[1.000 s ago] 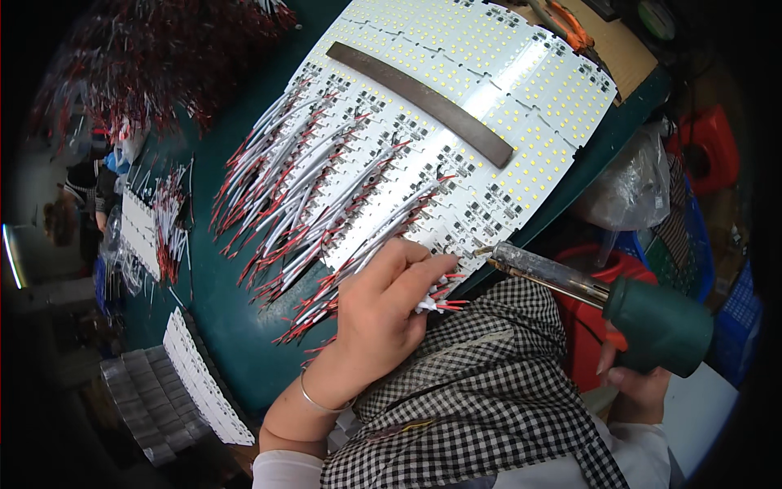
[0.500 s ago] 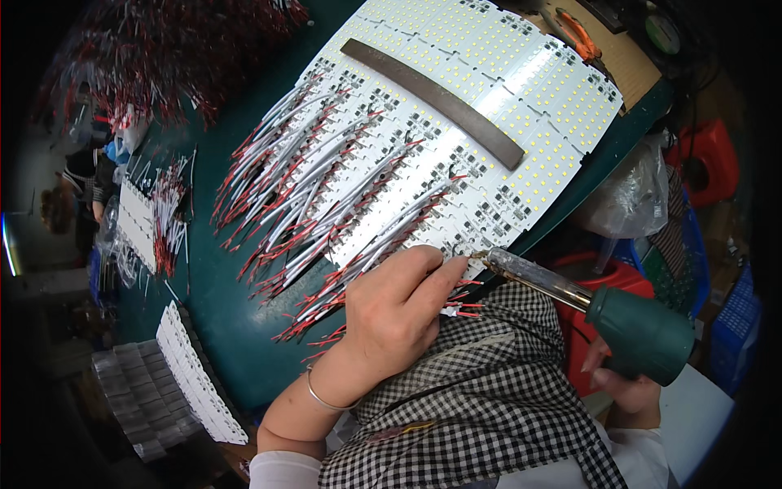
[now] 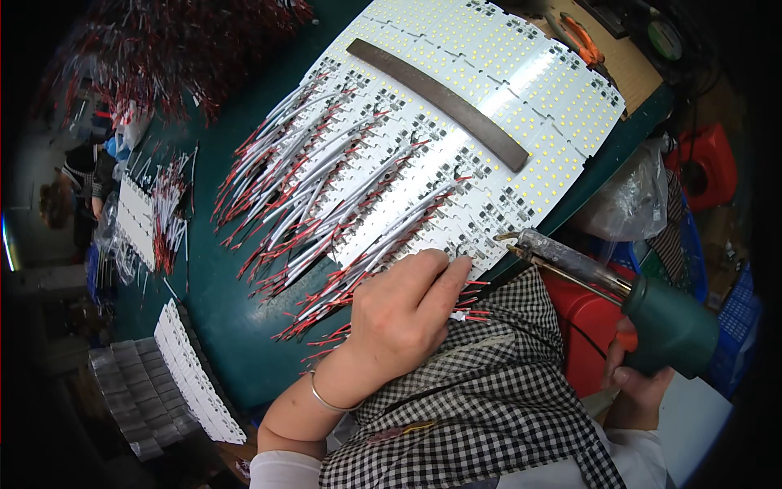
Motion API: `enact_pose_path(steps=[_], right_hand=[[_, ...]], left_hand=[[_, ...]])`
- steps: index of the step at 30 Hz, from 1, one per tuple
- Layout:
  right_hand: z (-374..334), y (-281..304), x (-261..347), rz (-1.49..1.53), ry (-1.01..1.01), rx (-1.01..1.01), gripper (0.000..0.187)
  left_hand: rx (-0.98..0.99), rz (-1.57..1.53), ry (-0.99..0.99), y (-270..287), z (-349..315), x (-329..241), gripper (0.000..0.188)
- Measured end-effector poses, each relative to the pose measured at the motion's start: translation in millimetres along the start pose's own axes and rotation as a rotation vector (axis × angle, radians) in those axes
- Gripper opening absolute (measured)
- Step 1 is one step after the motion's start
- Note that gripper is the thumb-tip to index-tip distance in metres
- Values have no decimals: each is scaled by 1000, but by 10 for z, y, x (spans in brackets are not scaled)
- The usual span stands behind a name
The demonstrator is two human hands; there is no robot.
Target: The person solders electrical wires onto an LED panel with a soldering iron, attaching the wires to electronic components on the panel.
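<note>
A wide sheet of white LED boards (image 3: pixel 562 106) lies on the green table, with rows of red and white wires (image 3: pixel 326 183) fanning off its near left part. My left hand (image 3: pixel 399 310) is closed in a pinch at the sheet's near edge. Short red and white wire ends (image 3: pixel 471 314) stick out beside its fingers; the wire inside the grip is mostly hidden. My right hand (image 3: pixel 643 391) is wrapped round the handle of a green soldering gun (image 3: pixel 672 330). The gun's tip is just off the sheet's near right edge, apart from my left fingertips.
A curved brown bar (image 3: pixel 440 104) lies across the boards. Bundled wires (image 3: pixel 171 49) are heaped at the far left, with a smaller board and wires (image 3: pixel 169 212) below. Stacked boards (image 3: pixel 195 371) stand near left. Orange-handled pliers (image 3: pixel 582 39) lie far right; a red stool (image 3: pixel 582 318) is right.
The soldering gun has moved right and slightly up, its tip drawing away from my left fingertips. My left hand has shifted slightly right and down, and the boards slightly right.
</note>
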State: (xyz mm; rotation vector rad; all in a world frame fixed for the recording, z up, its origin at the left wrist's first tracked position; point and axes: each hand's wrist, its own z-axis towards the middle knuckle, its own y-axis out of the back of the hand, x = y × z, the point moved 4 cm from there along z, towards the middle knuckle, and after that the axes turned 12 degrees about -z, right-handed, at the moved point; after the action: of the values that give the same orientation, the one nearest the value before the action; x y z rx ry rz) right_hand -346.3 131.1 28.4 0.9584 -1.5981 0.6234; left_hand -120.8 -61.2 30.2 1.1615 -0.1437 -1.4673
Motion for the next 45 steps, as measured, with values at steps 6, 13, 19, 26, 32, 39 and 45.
enact_pose_path(steps=[6,13,19,26,32,39,45], right_hand=[[46,-36,6,23,63,23,63],[116,-15,38,98,113,37,64],[153,-32,37,89,145,31,61],[158,-37,46,86,117,23,63],[175,-14,-31,54,156,63,68],[182,-40,-34,48,146,88,69],[186,-65,-50,50,147,104,69]], left_hand=[[25,-17,56,30,29,-27,44],[-127,24,187,327,58,-71,33],[-114,-94,174,302,162,-3,33],[-48,11,74,81,136,35,37],[-33,60,94,39,162,26,36],[-32,47,113,26,137,33,38],[-26,9,114,12,107,45,40]])
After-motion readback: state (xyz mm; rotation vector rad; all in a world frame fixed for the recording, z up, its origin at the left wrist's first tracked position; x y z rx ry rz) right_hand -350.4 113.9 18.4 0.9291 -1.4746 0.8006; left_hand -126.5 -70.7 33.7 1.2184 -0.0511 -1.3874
